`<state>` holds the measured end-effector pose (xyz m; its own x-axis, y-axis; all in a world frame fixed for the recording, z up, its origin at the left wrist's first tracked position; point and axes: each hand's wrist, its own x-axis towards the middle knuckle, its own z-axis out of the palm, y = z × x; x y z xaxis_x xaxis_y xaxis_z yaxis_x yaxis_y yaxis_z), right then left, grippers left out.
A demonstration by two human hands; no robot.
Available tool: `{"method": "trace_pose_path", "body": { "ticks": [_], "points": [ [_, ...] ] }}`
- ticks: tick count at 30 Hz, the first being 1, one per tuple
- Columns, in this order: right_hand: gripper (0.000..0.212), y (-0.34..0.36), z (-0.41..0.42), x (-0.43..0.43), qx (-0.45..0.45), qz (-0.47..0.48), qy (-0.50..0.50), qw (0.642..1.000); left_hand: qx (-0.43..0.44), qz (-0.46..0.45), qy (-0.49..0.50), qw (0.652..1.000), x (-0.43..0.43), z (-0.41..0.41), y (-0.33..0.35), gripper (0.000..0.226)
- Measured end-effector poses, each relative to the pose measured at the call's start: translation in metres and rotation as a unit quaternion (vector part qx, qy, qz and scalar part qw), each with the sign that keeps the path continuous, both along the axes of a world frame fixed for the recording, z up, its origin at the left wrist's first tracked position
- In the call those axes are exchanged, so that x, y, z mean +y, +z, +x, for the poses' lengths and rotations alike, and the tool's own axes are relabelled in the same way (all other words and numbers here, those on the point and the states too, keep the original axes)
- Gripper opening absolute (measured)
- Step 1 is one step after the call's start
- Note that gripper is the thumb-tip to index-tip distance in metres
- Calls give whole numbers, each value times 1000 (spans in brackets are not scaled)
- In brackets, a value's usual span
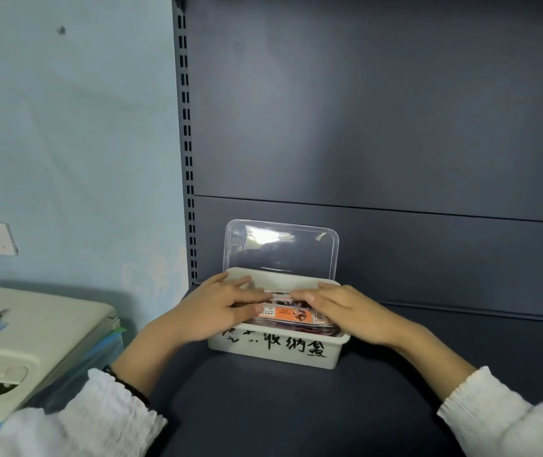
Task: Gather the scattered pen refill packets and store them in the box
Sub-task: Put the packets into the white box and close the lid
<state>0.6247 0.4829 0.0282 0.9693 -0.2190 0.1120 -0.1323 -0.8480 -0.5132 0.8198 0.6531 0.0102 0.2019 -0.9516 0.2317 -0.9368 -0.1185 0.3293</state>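
Hands: my left hand (220, 308) and right hand (339, 308), fingers flat, pressed orange-labelled plastic refill packets (291, 315).
Container: white plastic box (273, 349), clear lid (280, 249) raised.

The left hand (217, 311) and right hand (342, 308) hide most of the refill packets (291, 315), their print too small to read. The first handwritten characters on the box (280, 352) are partly covered.

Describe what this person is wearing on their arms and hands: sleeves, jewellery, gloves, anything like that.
The left sleeve and right sleeve are white and fluffy, with gathered, ribbed cuffs. A thin dark band circles the left wrist just past the cuff. The left hand and right hand are bare: no gloves, and no rings are visible.
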Motion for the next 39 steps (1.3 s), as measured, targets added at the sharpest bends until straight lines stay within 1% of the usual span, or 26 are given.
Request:
{"method": "trace_pose_path", "body": {
  "ticks": [2, 4, 5, 6, 7, 9, 12, 13, 14, 16, 17, 19, 20, 21, 22, 23, 25, 26, 28, 29, 30, 32, 33, 34, 37, 39],
  "points": [
    [35, -2, -2, -1, -119, 107, -32, 987, 42, -61, -9, 997, 3, 0, -3, 37],
    [33, 0, -6, -2, -203, 157, -66, 964, 154, -125, -32, 980, 7, 1, -7, 30],
    [39, 2, -8, -2, -222, 166, -78, 958, 214, -140, -41, 966, 8, 1, -7, 26],
    [48, 4, -11, -2, -227, 165, -86, 956, 255, -143, -44, 955, 9, 1, -8, 23],
    [57, 7, -14, -1, -221, 160, -89, 958, 271, -142, -42, 951, 8, 2, -8, 23],
    [70, 8, -18, -2, -204, 153, -81, 963, 256, -127, -31, 958, 6, 4, -8, 24],
    [75, 1, -23, -3, -156, 118, -82, 977, 219, -90, -38, 971, 7, -1, 0, 24],
    [77, -1, -24, -5, -134, 84, -81, 984, 192, -72, -38, 978, 7, -4, 3, 22],
    [77, -3, -24, -6, -113, 36, -79, 990, 142, -48, -37, 988, 7, -7, 4, 18],
    [76, -5, -21, -8, -80, -51, -80, 992, 27, 4, -32, 999, 6, -13, 4, 30],
    [71, -5, -20, -7, -84, -60, -83, 991, -3, 27, -29, 999, 5, -15, 3, 37],
    [57, 0, -16, -1, -148, 13, -109, 983, -20, 52, -30, 998, 5, -16, 2, 49],
    [49, 3, -13, 1, -195, 56, -132, 970, -21, 45, -36, 998, 6, -16, 2, 53],
    [41, 8, -9, 2, -241, 88, -158, 954, 2, 30, -44, 999, 8, -16, 2, 51],
    [34, 11, -3, 0, -277, 106, -187, 937, 51, 2, -61, 997, 12, -17, 4, 46],
    [30, 13, 5, -6, -301, 124, -215, 921, 127, -27, -76, 989, 15, -17, 7, 41],
    [35, 19, 18, -14, -309, 180, -269, 894, 289, -106, -69, 949, 17, -16, 13, 44],
    [41, 21, 23, -18, -297, 214, -288, 885, 328, -164, -37, 930, 14, -14, 15, 46],
    [48, 22, 30, -17, -274, 284, -294, 871, 353, -258, 68, 897, 2, -9, 18, 50],
    [49, 22, 33, -14, -263, 310, -285, 868, 379, -276, 111, 876, -4, -7, 18, 51],
    [50, 21, 35, -12, -251, 327, -279, 867, 421, -267, 134, 856, -9, -9, 20, 50],
    [55, 16, 38, -12, -230, 335, -272, 872, 518, -226, 133, 814, -16, -15, 21, 39],
    [56, 15, 39, -13, -228, 332, -272, 874, 546, -219, 117, 800, -16, -18, 22, 42],
    [55, 17, 38, -11, -236, 327, -269, 875, 556, -227, 103, 793, -15, -20, 22, 45],
    [49, 29, 29, 0, -278, 295, -232, 884, 514, -289, 77, 804, -10, -16, 20, 50],
    [48, 35, 21, 3, -312, 278, -213, 883, 507, -334, 75, 791, -7, -10, 19, 54]
  ]
}}
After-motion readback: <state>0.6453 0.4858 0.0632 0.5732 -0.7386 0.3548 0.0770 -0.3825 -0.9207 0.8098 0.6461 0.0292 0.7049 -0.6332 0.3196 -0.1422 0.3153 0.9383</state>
